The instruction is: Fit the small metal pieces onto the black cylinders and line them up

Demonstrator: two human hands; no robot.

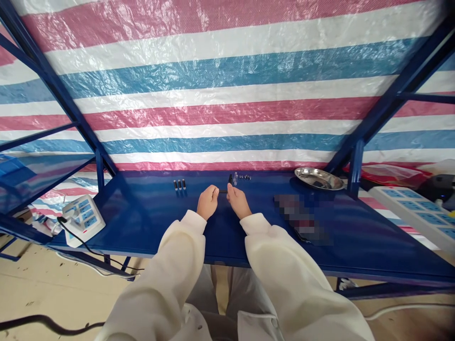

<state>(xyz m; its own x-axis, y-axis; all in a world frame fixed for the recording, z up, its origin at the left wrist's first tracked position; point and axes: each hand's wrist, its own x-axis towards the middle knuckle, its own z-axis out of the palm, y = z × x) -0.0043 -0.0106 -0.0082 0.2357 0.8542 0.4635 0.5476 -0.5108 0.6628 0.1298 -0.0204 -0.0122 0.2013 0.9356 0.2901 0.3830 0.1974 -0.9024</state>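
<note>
your left hand pinches one end of thin dark rod | your right hand pinches the other | it sits left of steel tray, slightly nearer you | best: hold both ends level, in line

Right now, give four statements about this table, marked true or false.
1. The left hand and right hand hold a thin dark rod between them. True.
2. The shiny shallow metal tray is left of both hands. False: right of them.
3. Three short dark cylinders with pale ends are left of the left hand. True.
4. The plastic sheet behind the blue metal table is plain green. False: striped red, white and blue.
</note>
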